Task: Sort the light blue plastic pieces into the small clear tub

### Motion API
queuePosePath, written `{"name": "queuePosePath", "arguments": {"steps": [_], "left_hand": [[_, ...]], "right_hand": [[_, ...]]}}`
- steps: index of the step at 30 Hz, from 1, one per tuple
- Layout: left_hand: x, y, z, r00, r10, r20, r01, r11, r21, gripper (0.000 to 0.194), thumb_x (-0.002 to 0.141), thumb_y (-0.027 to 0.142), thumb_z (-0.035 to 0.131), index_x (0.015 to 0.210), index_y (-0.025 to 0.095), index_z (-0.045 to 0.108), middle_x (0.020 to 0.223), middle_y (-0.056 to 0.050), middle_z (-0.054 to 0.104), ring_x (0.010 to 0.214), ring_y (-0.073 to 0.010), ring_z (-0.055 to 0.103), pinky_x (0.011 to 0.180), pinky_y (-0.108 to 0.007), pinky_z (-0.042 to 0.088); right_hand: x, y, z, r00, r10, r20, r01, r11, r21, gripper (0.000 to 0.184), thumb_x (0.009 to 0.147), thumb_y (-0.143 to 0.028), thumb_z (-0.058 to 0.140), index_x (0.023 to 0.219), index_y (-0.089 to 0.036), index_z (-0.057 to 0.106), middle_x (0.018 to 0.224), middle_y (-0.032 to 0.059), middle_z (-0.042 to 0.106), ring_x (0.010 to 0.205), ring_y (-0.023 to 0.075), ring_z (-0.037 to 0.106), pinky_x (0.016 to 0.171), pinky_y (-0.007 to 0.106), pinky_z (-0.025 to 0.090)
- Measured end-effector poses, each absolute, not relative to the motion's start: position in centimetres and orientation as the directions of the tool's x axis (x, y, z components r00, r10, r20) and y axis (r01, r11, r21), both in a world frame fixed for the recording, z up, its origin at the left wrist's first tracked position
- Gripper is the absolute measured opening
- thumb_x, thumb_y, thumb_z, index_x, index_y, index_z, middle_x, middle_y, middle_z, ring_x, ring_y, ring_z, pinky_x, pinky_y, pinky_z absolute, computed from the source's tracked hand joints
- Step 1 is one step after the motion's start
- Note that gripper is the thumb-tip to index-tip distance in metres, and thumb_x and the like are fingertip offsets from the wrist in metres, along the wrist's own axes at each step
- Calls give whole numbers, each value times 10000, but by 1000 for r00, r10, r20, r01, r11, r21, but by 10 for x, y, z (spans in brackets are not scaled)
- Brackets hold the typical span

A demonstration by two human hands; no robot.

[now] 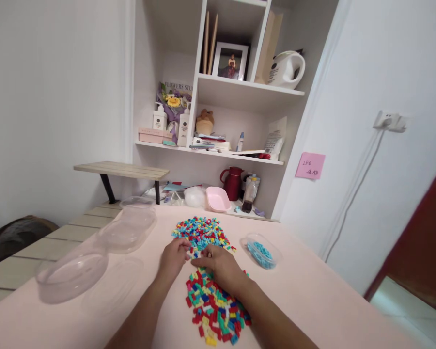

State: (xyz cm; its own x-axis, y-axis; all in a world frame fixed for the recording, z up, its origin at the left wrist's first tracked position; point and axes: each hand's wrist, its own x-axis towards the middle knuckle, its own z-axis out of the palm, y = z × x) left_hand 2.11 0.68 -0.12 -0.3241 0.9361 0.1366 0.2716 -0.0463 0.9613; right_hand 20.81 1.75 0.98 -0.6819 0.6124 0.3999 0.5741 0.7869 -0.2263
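Note:
My left hand [173,260] is at the near left edge of a far pile of small coloured building bricks [199,232], its fingers curled in. Facing it, my right hand [221,269] reaches over the gap between that pile and a nearer pile of mixed bricks [218,310]. Its fingers are bent toward the outstretched thumb; whatever lies between them is too small to make out. To the right, a clear plastic container [276,252] holds light-blue bricks [260,253]. The right hand and forearm hide part of the nearer pile.
Clear plastic containers [72,274] and a clear lid [118,281] lie along the table's left side. At the back are a pink tray [218,199], a red jug [233,183] and a bottle of dark liquid [249,194]. A small raised wooden shelf [123,169] stands at the back left.

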Motion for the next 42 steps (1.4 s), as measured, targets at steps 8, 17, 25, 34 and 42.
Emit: {"name": "queuePosePath", "arguments": {"steps": [8,17,25,34,42], "left_hand": [[14,10,-8,-342,918,199,345,-74,936,258,737,143,431,816,179,674,801,-20,694,550,-95,619,498,-193,445],[15,10,-7,-341,915,217,371,-81,925,246,729,158,444,794,189,679,779,-16,690,536,-105,610,524,-218,453],[15,10,-10,-319,916,244,400,-103,910,248,731,161,429,782,200,669,760,-3,680,546,-104,611,543,-218,459],[17,5,0,-326,917,230,436,-69,897,214,729,173,442,740,201,655,725,8,676,537,-107,607,530,-213,450],[17,5,2,-342,911,230,433,-65,899,238,724,162,444,770,207,672,757,7,704,532,-111,611,554,-223,448]], "right_hand": [[220,26,15,-612,695,377,615,718,-324,292,880,-218,459,1050,-291,685,989,28,668,926,173,581,800,255,403],[231,30,16,-550,757,354,624,654,-428,323,859,-215,484,1098,-317,675,1017,24,658,921,166,593,803,251,424],[226,28,14,-577,756,309,638,653,-407,260,780,-209,585,1010,-280,683,956,15,628,831,144,586,761,234,413],[223,28,18,-539,796,277,684,605,-408,145,758,-218,604,874,-252,683,940,2,662,877,154,595,774,237,400],[248,41,33,-340,764,549,638,616,-463,148,825,-235,530,859,-234,675,874,31,669,813,170,583,757,277,418]]}}
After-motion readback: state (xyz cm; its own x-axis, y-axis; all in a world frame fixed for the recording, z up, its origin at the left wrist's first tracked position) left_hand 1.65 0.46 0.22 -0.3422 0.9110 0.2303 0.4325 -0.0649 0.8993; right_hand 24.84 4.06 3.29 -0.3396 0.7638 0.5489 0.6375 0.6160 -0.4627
